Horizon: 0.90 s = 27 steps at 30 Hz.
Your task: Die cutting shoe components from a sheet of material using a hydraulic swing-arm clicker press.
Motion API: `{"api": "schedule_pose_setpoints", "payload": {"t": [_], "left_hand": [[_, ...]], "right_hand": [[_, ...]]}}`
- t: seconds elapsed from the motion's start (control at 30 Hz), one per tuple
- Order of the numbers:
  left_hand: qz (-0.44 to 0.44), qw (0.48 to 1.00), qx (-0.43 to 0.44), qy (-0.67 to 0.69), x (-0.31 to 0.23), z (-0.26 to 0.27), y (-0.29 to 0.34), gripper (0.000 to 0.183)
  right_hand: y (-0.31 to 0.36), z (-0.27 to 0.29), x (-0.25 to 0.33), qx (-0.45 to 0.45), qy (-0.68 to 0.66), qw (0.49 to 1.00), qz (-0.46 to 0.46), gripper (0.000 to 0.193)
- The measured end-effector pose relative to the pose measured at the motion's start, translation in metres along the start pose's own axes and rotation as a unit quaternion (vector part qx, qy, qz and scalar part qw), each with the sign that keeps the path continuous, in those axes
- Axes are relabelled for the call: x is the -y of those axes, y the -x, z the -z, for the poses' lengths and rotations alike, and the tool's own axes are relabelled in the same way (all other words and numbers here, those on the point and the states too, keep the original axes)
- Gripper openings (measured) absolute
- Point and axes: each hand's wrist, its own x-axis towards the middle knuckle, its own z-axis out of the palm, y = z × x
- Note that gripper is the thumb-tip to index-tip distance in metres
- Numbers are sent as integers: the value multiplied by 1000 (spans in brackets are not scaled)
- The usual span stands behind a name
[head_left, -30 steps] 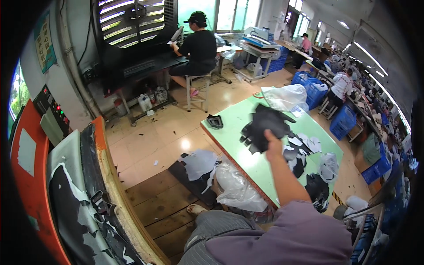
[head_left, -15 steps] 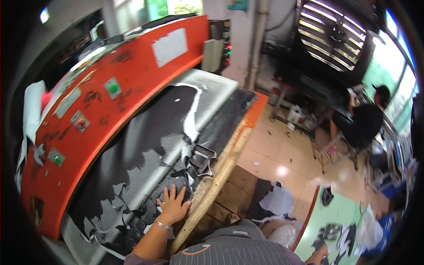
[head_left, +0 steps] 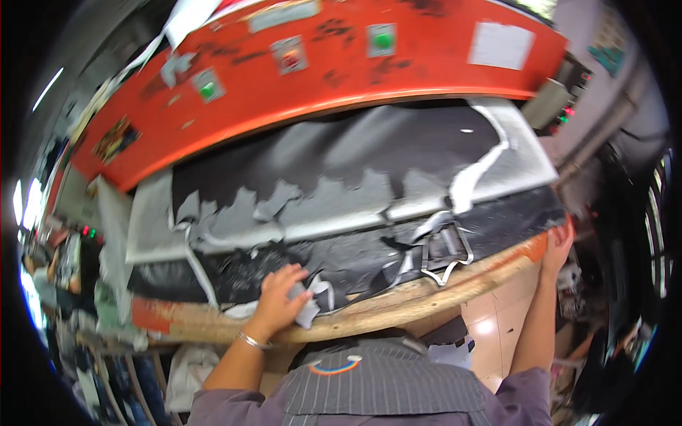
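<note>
At the front ledge of the red press, my left hand [head_left: 278, 302] has a grey scrap [head_left: 307, 312] between its thumb and fingers. A silver bracelet circles that wrist. My right hand [head_left: 559, 245] lies against the right end of the wooden rail [head_left: 376, 312], fingers stretched up along the corner. On the pale grey bed [head_left: 153, 231] of the machine rests a dark sheet [head_left: 341, 153] with a jagged, cut-out front edge. A white strip [head_left: 477, 174] runs down its right side. Just right of the left hand, the ledge carries a metal frame-shaped cutting die [head_left: 446, 247] among black and white strips.
Above the bed stands the machine's red front panel [head_left: 320, 64] with green and red buttons. Crumpled black scraps [head_left: 249, 266] cover the ledge at left. Dark and white pieces [head_left: 455, 348] lie on the tiled floor. A person [head_left: 42, 273] is at the far left.
My view has swung left to face the machine squarely. My left hand, spread on the ledge before, now closes on a grey scrap. My right hand has come to the rail's right end.
</note>
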Motion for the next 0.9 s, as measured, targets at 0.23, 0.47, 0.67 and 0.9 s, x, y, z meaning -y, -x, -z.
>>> {"api": "schedule_pose_setpoints", "payload": {"t": [0.23, 0.47, 0.67, 0.9], "left_hand": [[146, 981, 34, -125, 28, 1, 37, 83], [247, 964, 2, -102, -4, -10, 26, 60], [241, 940, -201, -136, -67, -36, 27, 36], [244, 895, -337, -160, -148, -83, 11, 26]], "right_hand": [[-97, -185, -4, 197, 153, 967, -52, 71], [-170, -260, -9, 259, 318, 905, -114, 87], [-215, -253, -11, 390, 321, 853, -132, 78], [-212, -247, 25, 335, 432, 837, -9, 66]]}}
